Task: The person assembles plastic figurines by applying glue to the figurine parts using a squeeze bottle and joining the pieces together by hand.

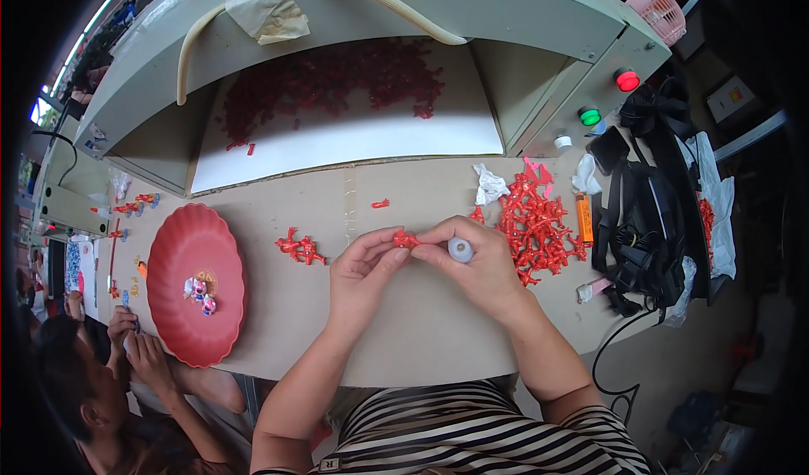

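A small red plastic figure (405,239) is held up between my two hands, above the middle of the table. The thumb and fingers of my left hand (361,266) pinch one side of it. My right hand (489,266) pinches its other side and also keeps a whitish round-ended object, like a small bottle (460,249), in its curled fingers. To the right lies a heap of red plastic figures (539,226). On the left, a couple of similar red figures (301,247) lie together, and one small red piece (381,204) rests beyond my hands.
A grey cabinet (539,8) spans the back, with many red pieces (337,79) on its white floor. At left is a red scalloped dish (198,239) holding wrapped sweets. A black bag (640,222) sits right. Another person's hands (143,349) work at lower left.
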